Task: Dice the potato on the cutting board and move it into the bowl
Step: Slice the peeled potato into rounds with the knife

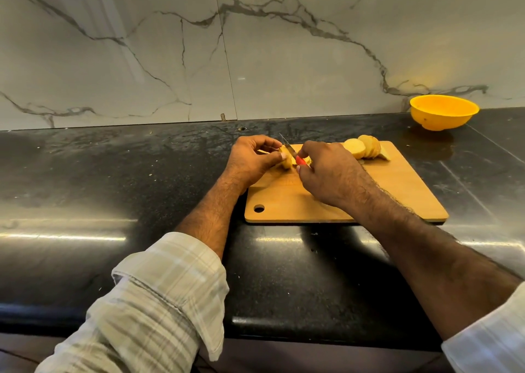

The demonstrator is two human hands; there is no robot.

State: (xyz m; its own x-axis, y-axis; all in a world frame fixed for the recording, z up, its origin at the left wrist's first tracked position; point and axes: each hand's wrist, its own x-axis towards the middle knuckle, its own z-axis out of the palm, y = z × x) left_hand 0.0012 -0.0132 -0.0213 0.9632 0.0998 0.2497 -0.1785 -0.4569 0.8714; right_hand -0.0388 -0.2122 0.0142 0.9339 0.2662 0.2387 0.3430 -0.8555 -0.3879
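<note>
Both hands — knife [287, 147] (red-handled); potato [286, 159]

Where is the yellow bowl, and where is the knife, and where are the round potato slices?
yellow bowl [443, 118]: head view, on its outer wall.
knife [287, 146]: head view, on the bare blade.
potato slices [355, 148]: head view, on the front slice's cut face.
</note>
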